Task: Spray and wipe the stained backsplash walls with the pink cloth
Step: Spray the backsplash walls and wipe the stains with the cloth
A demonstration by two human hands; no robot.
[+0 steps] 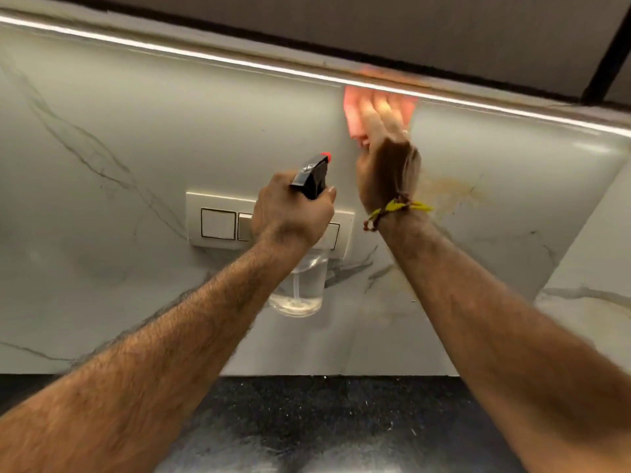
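My right hand [386, 155] presses the pink cloth [353, 114] flat against the marble backsplash [136, 131], high up just under the light strip; its fingers lie straight over the cloth and are motion-blurred. My left hand [293, 213] grips the neck of a clear spray bottle [300, 288] with a black trigger head and red nozzle pointing at the wall. A brownish-yellow stain [457, 192] marks the backsplash just right of my right wrist.
A cream switch plate [218, 220] is set in the wall behind my left hand. A lit LED strip [205, 56] runs under the upper cabinet [375, 29]. The dark speckled countertop [324, 421] lies below. The backsplash turns a corner at the right [590, 233].
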